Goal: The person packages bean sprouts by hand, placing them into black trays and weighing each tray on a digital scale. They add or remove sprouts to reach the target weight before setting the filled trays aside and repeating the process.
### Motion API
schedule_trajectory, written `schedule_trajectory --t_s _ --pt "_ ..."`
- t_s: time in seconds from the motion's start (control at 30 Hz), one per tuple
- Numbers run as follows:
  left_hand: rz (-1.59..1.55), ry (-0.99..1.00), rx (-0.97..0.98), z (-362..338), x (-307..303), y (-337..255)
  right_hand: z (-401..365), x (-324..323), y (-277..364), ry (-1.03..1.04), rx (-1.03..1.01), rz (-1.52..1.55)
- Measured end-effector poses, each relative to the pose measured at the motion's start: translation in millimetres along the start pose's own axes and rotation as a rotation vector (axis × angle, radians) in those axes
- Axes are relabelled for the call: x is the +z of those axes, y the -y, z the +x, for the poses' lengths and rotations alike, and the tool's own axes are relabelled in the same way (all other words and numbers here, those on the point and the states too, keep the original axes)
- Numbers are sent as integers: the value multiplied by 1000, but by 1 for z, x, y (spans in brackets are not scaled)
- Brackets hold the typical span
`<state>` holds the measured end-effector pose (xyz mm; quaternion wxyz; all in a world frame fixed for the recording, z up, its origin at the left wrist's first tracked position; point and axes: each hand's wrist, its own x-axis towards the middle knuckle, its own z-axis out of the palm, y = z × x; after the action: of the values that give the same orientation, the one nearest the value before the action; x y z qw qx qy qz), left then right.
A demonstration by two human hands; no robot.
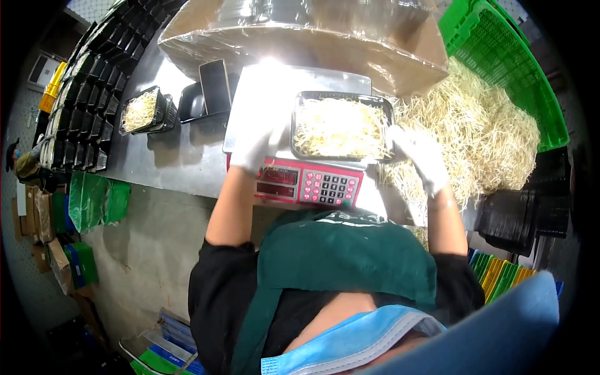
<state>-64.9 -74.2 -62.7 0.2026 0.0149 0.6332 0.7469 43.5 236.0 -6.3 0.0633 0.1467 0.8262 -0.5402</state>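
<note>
A black tray of pale bean sprouts [340, 128] is over the right part of the silvery plate of a red scale [328, 184]. My right hand [420, 153], in a white glove, grips the tray's right edge. On the left, over the scale plate, my gloved left hand [253, 147] is washed out by glare, and its fingers cannot be made out. A large heap of loose sprouts [469, 131] lies to the right of the tray.
A filled tray [142, 111] tops a small stack at left, beside an empty black tray [192, 102] with a dark slab-like object [215, 87]. Many stacked black trays [94, 94] stand far left. Beyond the scale is a plastic-wrapped box [306, 44]; a green crate [512, 62] leans at right.
</note>
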Motion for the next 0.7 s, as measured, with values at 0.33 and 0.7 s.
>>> schedule_trajectory --t_s 0.33,0.7 --pt "-255 43 -81 -34 34 15 -9 29 -25 346 180 660" --pt "330 700 140 -86 42 64 74 16 96 -451 -1090 -582"
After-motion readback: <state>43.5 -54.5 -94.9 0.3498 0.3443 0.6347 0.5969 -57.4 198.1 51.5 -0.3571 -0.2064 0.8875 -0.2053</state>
